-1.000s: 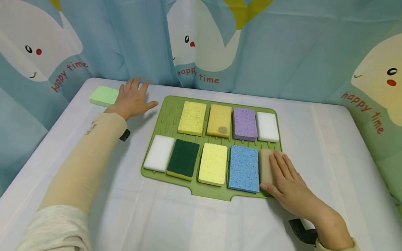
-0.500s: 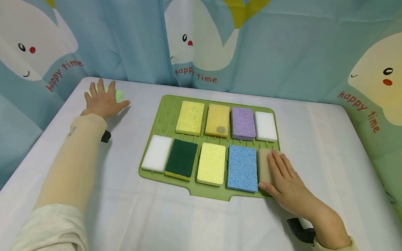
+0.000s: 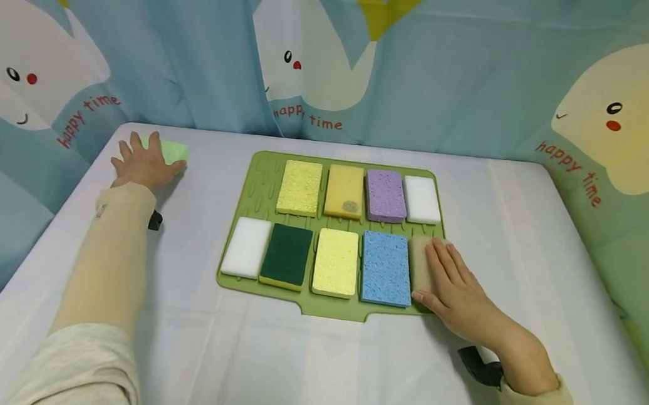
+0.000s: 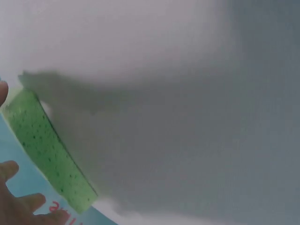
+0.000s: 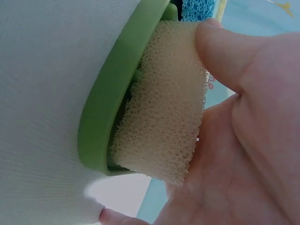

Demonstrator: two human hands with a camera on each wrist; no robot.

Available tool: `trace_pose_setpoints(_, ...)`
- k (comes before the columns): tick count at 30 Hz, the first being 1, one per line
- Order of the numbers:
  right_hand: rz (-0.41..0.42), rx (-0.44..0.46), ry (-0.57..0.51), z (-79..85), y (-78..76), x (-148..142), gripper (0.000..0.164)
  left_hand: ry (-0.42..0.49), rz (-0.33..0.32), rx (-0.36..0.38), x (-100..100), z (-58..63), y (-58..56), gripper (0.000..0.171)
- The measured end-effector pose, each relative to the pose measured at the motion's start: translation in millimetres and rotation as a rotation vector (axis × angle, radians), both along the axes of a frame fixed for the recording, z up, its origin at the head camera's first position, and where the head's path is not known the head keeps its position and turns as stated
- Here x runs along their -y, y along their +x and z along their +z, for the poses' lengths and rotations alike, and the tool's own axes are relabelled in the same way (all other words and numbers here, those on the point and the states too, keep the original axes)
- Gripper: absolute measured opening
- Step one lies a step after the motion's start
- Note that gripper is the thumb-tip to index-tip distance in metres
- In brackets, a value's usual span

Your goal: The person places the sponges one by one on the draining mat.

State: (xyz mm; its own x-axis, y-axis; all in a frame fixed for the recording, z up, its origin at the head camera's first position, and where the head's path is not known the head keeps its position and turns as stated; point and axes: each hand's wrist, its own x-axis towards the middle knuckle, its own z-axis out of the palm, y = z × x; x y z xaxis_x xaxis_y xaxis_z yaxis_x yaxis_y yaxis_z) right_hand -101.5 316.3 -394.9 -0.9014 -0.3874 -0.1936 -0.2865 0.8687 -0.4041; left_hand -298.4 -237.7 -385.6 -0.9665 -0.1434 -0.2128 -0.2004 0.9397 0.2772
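A pale green sponge [image 3: 173,152] lies at the table's back left corner. Over its near left part my left hand [image 3: 142,166] spreads its fingers; in the left wrist view the speckled side of the green sponge [image 4: 49,150] shows beyond them. My right hand [image 3: 461,300] rests on a beige sponge [image 3: 420,269] at the front right of a green mat, fingers laid nearly straight and thumb by its front left edge. From the right wrist, the beige sponge [image 5: 161,101] stands just inside the mat's raised rim [image 5: 101,108], partly covered by the palm and thumb.
On the green mat [image 3: 257,188] several sponges lie in two rows: yellow, tan, purple and white behind; white, dark green, pale yellow and a blue sponge [image 3: 386,268] in front. A blue whale-print curtain [image 3: 452,73] hangs behind the white-covered table [image 3: 268,362].
My left hand has moved left onto the green sponge, first covering most of it and now its left part. The right hand stays on the beige sponge. The head view has shifted slightly.
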Motion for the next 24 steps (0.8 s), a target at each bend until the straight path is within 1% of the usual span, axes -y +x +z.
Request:
trace_pose_setpoints(4, 0.000, 0.003, -0.002, 0.9, -0.8, 1.2, 0.087, 0.007, 0.025, -0.009, -1.1, -1.7, -0.6, 0.091)
trace_pose_setpoints(7, 0.000, 0.008, -0.007, 1.4, -0.9, 2.4, 0.087, 0.010, 0.043, -0.008, -0.3, -0.6, -0.9, 0.092)
trace_pose_setpoints(12, 0.007, 0.003, -0.007, 2.6, -1.3, 3.9, 0.086, 0.001, 0.078, 0.030, 3.0, 2.1, 0.0, 0.099)
trace_pose_setpoints(17, 0.010, -0.006, -0.001, 4.2, -1.4, 4.0, 0.086, 0.002, 0.123, 0.058, 5.2, 1.8, -0.3, 0.108)
trace_pose_setpoints(21, -0.002, 0.006, -0.003, 4.6, -0.4, 2.7, 0.087, -0.018, 0.121, 0.061, 4.4, 1.2, -1.5, 0.108)
trace_pose_setpoints(24, -0.012, 0.015, -0.006, 4.2, 0.7, 1.2, 0.087, -0.023, 0.106, 0.033, 3.4, 1.0, -2.4, 0.105)
